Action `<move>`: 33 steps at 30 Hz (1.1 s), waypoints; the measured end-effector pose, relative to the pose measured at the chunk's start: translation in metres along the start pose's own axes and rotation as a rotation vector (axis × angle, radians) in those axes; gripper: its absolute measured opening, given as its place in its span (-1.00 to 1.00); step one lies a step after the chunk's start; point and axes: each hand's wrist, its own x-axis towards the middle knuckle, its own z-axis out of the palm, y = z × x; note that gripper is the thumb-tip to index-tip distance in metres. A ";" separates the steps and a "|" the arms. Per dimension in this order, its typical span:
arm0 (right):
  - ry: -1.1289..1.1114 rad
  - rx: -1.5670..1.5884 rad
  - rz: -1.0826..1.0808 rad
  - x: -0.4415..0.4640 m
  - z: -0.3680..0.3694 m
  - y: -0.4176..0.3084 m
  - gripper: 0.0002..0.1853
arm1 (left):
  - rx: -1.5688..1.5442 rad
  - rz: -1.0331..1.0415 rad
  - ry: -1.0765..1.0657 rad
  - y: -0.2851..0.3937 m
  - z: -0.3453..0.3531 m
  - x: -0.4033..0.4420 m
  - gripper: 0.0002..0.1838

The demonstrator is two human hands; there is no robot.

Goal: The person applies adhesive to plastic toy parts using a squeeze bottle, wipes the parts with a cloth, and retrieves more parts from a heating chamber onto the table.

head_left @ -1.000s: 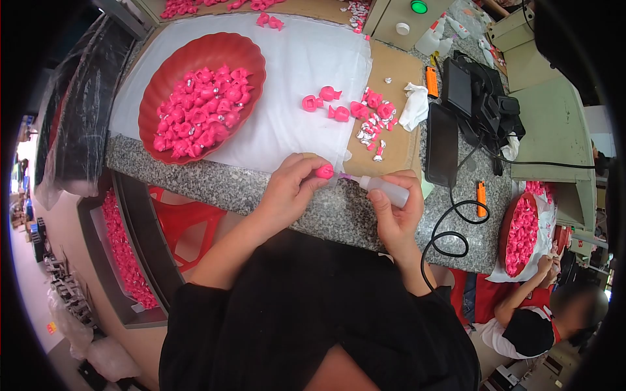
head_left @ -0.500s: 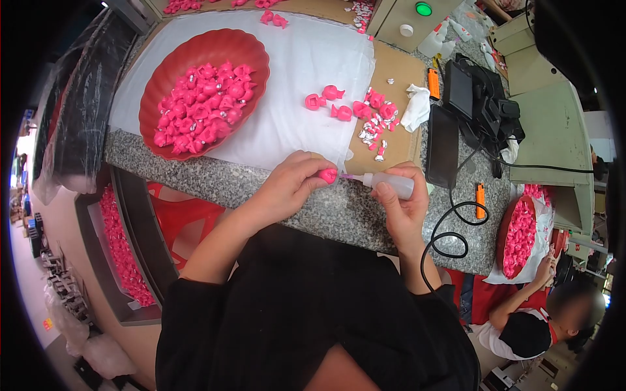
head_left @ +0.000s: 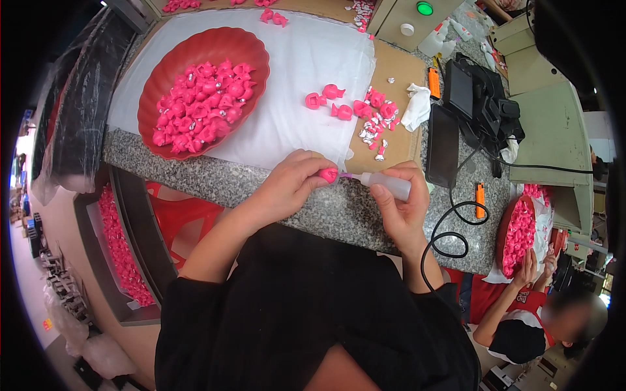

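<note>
My left hand (head_left: 290, 186) pinches a small pink molded piece (head_left: 328, 174) above the front edge of the granite counter. In my right hand (head_left: 405, 202) is a translucent squeeze bottle (head_left: 389, 184), lying nearly level. Its thin purplish nozzle (head_left: 347, 174) points left and meets the pink piece, though I cannot tell whether the tip is inside it. Beyond my hands, several loose pink pieces (head_left: 340, 112) rest on white paper, beside a heap of small pink-and-white parts (head_left: 375, 130) on cardboard.
A red scalloped bowl (head_left: 149, 85) of pink pieces stands at left. At right are a crumpled white tissue (head_left: 416, 107), a black device (head_left: 442, 146), an orange cutter (head_left: 480, 201) and a looping black cable (head_left: 450, 228). A co-worker (head_left: 515, 326) sits by another bowl of pink pieces (head_left: 518, 234).
The squeeze bottle has shifted very slightly left with my right hand; my left hand stays in place. The co-worker has leaned and reached a hand to the pink pieces in the far bowl.
</note>
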 end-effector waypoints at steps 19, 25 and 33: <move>0.061 0.976 0.523 0.001 -0.021 0.011 -0.66 | -0.201 -0.104 0.118 -0.005 0.008 -0.003 -0.83; 0.017 0.678 0.516 0.005 -0.024 -0.001 -0.70 | -0.113 -0.060 0.214 -0.002 0.010 -0.006 -0.79; 0.192 0.649 0.344 0.007 -0.048 0.006 -0.79 | -0.074 -0.023 0.270 0.002 0.019 -0.005 -0.78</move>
